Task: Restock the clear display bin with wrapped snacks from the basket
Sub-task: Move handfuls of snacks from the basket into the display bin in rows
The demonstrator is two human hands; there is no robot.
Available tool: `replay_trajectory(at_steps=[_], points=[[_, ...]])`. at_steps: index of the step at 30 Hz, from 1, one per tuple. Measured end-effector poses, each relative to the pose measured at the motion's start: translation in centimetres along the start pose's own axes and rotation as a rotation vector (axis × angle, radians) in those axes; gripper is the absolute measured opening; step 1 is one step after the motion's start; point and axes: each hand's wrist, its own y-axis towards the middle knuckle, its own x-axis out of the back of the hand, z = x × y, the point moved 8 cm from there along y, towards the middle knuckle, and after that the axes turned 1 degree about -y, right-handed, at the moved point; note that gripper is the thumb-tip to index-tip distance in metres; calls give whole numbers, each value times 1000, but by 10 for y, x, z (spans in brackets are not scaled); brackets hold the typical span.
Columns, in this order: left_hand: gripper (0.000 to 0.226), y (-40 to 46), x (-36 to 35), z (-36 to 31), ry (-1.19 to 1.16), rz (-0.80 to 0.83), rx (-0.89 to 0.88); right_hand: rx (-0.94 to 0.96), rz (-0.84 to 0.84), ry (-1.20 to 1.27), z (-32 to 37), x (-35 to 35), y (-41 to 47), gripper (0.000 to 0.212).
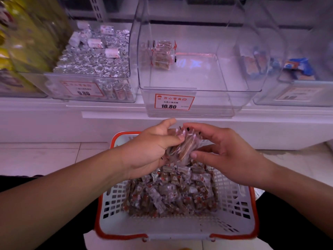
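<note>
At the frame's bottom sat your basket (232, 210) of snacks, above it your left hand (149, 150) and right hand (221, 150) curled their fingers around a wrapped bundle (182, 147), and beyond, upper centre, stood the clear bin (198, 98), nearly bare.

Bin mouth: we see the clear bin (198, 91) open on top, its front wall low.
Bin floor: mostly bare; a few wrapped snacks (162, 55) sit at the back left.
Sides: we find the bin of foil sweets (93, 69) close on the left, another bin (295, 92) on the right.
Below: the basket (180, 230) lies under our hands, open-topped.
</note>
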Motion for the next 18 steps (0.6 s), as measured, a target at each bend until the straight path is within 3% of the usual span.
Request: replay_trajectory(at_steps=[4,8,11,15,18], points=[[103,-2,-2,1,153,61,-10,-12,12,-26,-6,0,3,63],[114,-5,-7,-3,380,174,-45,-16,116,-70,-8,-2,6,70],[119,-7,-11,-11,516,224,-107,-39,168,-35,-3,-1,6,62],[113,-14,-20,-23,439,265,-161,-31,181,39,10,4,4,43],[89,-27,-26,-47,434,284,-214,24,183,105,27,13,3,43]])
